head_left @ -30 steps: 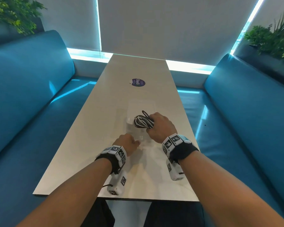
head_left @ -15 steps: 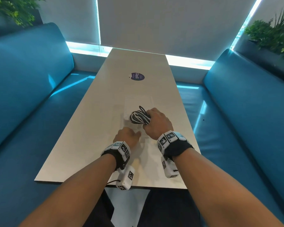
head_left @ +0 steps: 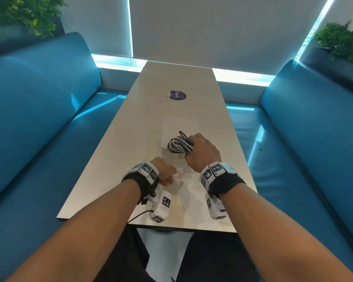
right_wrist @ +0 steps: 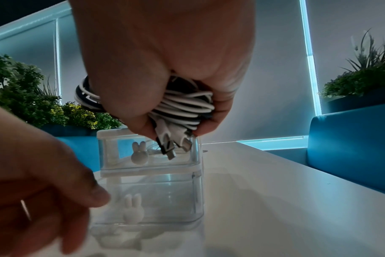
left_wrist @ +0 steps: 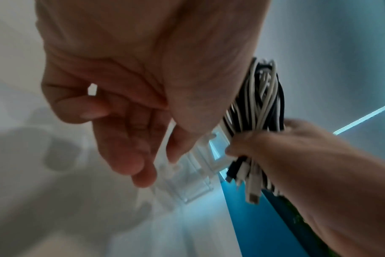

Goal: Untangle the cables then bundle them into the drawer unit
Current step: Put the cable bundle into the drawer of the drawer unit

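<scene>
My right hand (head_left: 200,149) grips a coiled bundle of black and white cables (head_left: 178,144) just above the clear drawer unit (head_left: 178,125) on the white table. In the right wrist view the cable plugs (right_wrist: 171,146) hang in front of the top drawer (right_wrist: 112,147). The lower drawer (right_wrist: 165,200) stands pulled out toward me, and its white rabbit knob (right_wrist: 133,211) is free. My left hand (head_left: 164,171) hovers beside that knob (head_left: 179,170) with fingers loosely bent and holds nothing. In the left wrist view its fingertips (left_wrist: 143,179) point down at the drawer front.
The long white table (head_left: 171,78) carries a round dark sticker (head_left: 177,95) farther back. Blue benches (head_left: 39,119) run along both sides of the table. Potted plants (head_left: 342,41) stand behind the benches. The table's near edge (head_left: 181,228) lies just below my wrists.
The view has shifted a little. My right hand still holds the cable bundle over the unit, and my left hand stays by the drawer front.
</scene>
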Demonstrator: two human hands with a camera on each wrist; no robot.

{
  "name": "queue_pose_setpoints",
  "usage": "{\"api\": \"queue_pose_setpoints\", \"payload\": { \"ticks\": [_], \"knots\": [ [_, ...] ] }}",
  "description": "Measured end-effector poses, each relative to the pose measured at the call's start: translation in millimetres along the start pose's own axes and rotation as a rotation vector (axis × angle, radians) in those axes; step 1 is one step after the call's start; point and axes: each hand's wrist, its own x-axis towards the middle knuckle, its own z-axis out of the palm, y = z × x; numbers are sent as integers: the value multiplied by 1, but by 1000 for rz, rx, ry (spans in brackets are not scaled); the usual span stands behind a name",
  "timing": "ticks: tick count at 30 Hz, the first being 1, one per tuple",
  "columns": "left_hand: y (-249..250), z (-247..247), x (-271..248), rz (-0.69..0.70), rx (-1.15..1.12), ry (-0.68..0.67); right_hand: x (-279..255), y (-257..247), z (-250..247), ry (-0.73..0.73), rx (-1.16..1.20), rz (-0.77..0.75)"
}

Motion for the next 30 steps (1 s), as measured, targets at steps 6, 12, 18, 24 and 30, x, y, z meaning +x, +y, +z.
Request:
{"api": "queue_pose_setpoints", "payload": {
  "ticks": [6,12,18,24,30],
  "knots": [
    [-4,-17,14,28,77,334,-1,-1,2,0,-6,9],
    [-3,-18,21,55,227,277,2,-3,-1,-20,-14,26],
    [-11,-22,8,28,580,-76,3,-3,-1,-14,-12,38],
    [-12,-28,12,186,257,194,1,-5,-4,-37,-5,29],
    [-27,-28,19,701,562,393,-8,-7,-15,-26,68,-54]
  ]
}}
